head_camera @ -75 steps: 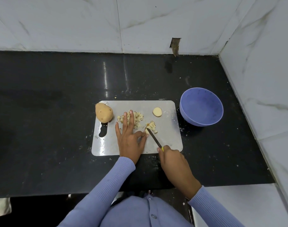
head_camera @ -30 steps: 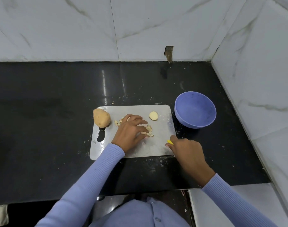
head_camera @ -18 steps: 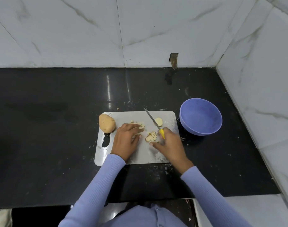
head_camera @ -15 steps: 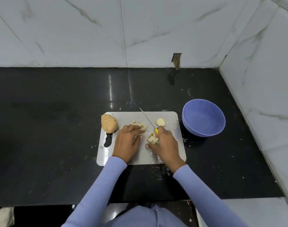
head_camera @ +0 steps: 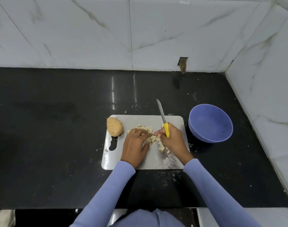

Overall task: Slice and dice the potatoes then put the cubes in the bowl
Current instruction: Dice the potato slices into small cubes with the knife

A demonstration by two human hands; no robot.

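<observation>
A grey cutting board (head_camera: pixel 135 120) lies on the black counter. A whole potato (head_camera: pixel 114 128) rests at its left far corner. Small pale potato cubes (head_camera: pixel 144 128) are heaped in the board's middle, more between my hands. My left hand (head_camera: pixel 135 145) curls over the heap from the left, fingers bent around cubes. My right hand (head_camera: pixel 172 141) presses in from the right and grips a yellow-handled knife (head_camera: pixel 163 117), blade pointing away from me. The blue bowl (head_camera: pixel 210 123) stands right of the board and looks empty.
The black counter (head_camera: pixel 58 128) runs left and toward me, with potato crumbs scattered around the board. White marble tile walls (head_camera: pixel 262 79) close the back and the right side, just beyond the bowl. The counter's front edge is at my body.
My right hand has come back onto the board with the knife turned blade-up and away, and both hands have closed in on the cubes. The loose potato slice is now hidden behind my right hand.
</observation>
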